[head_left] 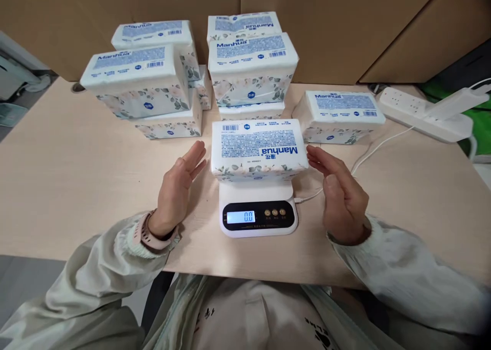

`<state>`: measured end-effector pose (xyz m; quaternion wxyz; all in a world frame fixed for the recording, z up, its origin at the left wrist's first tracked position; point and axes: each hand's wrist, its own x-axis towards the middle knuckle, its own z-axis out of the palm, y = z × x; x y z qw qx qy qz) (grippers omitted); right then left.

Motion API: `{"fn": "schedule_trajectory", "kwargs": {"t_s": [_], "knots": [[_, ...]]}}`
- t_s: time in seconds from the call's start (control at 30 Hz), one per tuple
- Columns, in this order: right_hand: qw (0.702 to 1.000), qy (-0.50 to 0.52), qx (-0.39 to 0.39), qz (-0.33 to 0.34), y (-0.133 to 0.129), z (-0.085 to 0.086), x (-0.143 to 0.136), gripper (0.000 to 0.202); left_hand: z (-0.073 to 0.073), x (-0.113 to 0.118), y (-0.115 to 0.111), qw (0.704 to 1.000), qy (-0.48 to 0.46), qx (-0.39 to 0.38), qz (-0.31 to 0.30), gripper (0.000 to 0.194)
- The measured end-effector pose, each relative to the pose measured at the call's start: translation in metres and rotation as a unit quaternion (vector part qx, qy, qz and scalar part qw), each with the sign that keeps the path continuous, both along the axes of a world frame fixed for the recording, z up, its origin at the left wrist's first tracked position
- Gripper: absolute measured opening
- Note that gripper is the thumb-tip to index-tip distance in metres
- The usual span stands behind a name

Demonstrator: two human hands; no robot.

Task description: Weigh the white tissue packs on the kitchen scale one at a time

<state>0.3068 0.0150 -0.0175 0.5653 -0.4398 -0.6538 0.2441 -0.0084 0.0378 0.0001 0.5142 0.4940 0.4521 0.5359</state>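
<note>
A white tissue pack with blue "Manhua" print and a floral edge rests on the platform of a white kitchen scale. The lit scale display reads 0.0. To the left of the pack is my left hand, fingers stretched out and a gap between them and the pack. My right hand is on the other side, fingers extended, its tips close beside the pack's right end; whether they touch it I cannot tell. Neither hand grips anything. A pink wristband circles my left wrist.
Stacked tissue packs stand at the back left, with another stack behind the scale. A single pack lies at the right, near a white power strip. A white cable runs to the scale. Cardboard lines the back.
</note>
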Motion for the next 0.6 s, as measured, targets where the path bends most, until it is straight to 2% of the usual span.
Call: {"fn": "schedule_trajectory", "kwargs": {"t_s": [0.17,0.6], "knots": [[0.999,0.037,-0.005,-0.011,0.0016,-0.0068,-0.0016,0.041,0.0018,-0.0010,-0.0021,1.000,-0.018,0.017,0.007,0.051],[1.000,0.016,-0.002,-0.013,0.0009,-0.0066,-0.0012,0.041,0.0054,0.0025,-0.0028,0.999,-0.027,0.011,0.020,0.048]]}}
